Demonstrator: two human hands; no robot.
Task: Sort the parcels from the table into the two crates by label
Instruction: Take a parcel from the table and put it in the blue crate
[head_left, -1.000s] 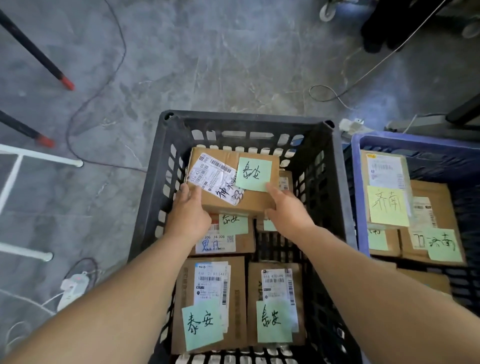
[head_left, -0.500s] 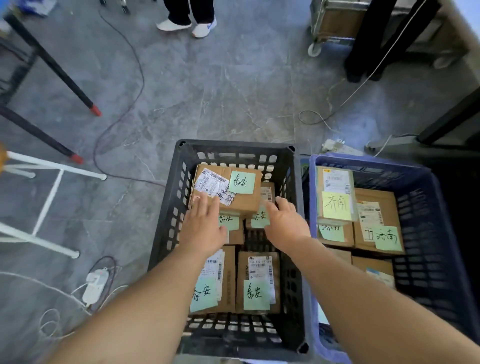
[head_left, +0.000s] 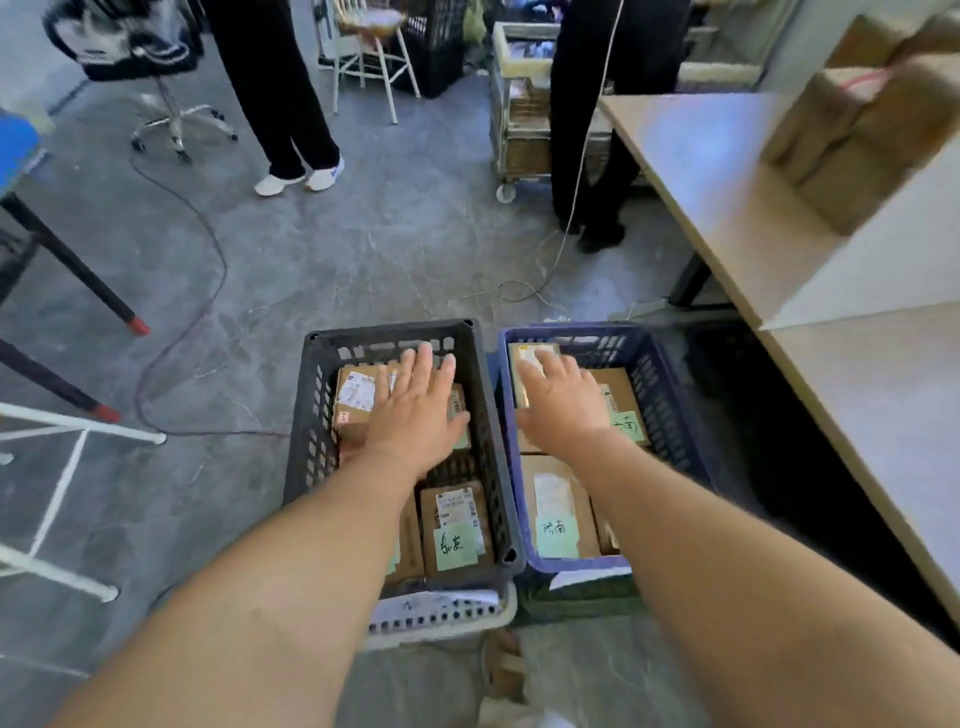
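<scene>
Both hands are empty, fingers spread straight: the left hand (head_left: 415, 415) over the black crate (head_left: 389, 330), the right hand (head_left: 563, 410) over the blue crate (head_left: 670, 395), each crate part-filled with sorted parcels (head_left: 457, 514). Unsorted boxes (head_left: 872, 124) sit stacked on the tabletop (head_left: 717, 171) to the right, well apart. Best lift the top one two-handed and read its label before choosing a crate

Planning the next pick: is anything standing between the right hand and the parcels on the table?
Nothing visible does. The right hand is open over the blue crate; between it and the blurred parcels lie only the crate's wall and the table surface.
</scene>
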